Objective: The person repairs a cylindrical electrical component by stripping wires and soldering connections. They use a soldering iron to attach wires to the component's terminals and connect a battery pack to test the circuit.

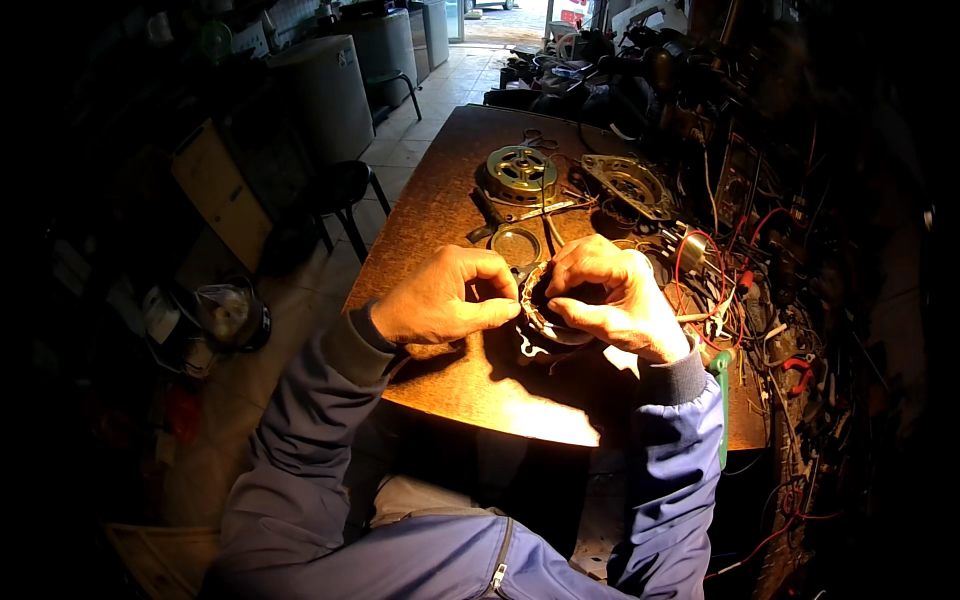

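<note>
Between my hands, near the front of the wooden table [425, 385], is a motor stator [536, 318], a ring with copper-coloured windings and a pale metal bracket at its lower edge. My left hand [450, 293] meets the ring's left side, thumb and forefinger brought together at the windings. Whatever sits between those fingertips is too small to make out. On the right side, my right hand [618, 293] curls its thumb and fingers over the stator and hides much of it. Just beyond lies a magnifying glass [516, 243] with a dark rim.
Farther back sit a round brass-coloured motor cover [521, 174] and a metal housing [630, 185]. A pair of scissors [540, 139] lies behind them. Tangled wires [715, 300], a silver cylindrical part [692, 243] and red-handled pliers [798, 372] crowd the right. A stool [345, 190] stands left.
</note>
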The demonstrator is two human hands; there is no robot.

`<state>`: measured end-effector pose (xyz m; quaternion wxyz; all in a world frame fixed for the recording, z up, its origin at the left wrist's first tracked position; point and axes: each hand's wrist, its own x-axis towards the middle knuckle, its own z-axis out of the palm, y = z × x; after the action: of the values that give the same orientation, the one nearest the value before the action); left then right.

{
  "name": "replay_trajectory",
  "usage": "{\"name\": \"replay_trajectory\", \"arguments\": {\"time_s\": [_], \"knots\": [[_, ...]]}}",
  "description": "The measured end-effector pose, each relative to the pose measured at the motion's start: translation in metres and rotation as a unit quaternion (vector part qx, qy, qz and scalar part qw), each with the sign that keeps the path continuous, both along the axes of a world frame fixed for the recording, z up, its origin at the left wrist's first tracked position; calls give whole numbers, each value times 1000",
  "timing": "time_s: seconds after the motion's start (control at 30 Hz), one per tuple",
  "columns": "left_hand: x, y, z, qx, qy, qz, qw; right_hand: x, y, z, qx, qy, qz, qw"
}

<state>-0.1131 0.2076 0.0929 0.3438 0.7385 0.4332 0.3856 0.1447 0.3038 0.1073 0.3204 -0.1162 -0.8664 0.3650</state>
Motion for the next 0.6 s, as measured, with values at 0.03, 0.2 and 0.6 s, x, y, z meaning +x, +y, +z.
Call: {"name": "replay_trajectory", "arguments": {"time_s": [0.03,0.2,0.6], "knots": [[0,-1,1,4,-2,3,1000,0,0,0,3,0,2,1000],[3,-3,3,-29,-29,19,999,-1,-1,4,1,-8,9,1000],[5,-4,0,-16,-63,18,998,-4,2,-2,10,15,17,1000]]}}
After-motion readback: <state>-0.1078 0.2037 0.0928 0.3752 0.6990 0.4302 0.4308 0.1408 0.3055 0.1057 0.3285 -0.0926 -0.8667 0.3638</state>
